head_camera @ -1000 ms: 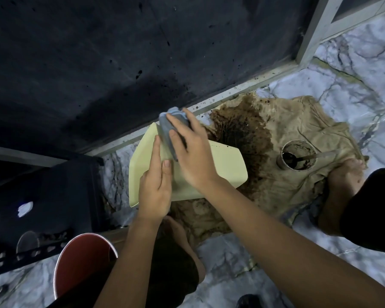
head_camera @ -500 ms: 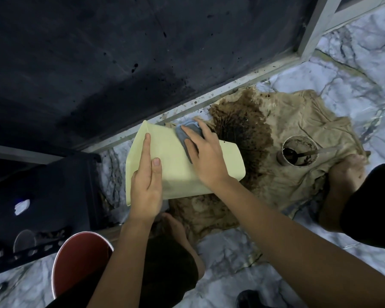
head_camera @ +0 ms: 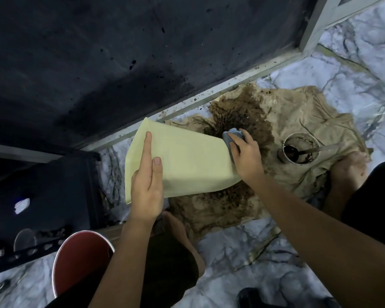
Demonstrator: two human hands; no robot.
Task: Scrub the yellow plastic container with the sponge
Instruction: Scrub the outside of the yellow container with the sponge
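Left hand (head_camera: 147, 181) grips the yellow plastic container (head_camera: 187, 161), forefinger flat on top, prob steadying it over the stained cloth (head_camera: 298, 121) so the right hand (head_camera: 246, 156), clutching the sponge (head_camera: 232, 135), can scrub its narrow end above the cloth's darkest patch.

No writing, label, brand or number can be read anywhere. The yellow plastic container (head_camera: 187, 161) shows a plain face (no print, no sticker), and the small cup (head_camera: 286, 157) is too dim to tell.
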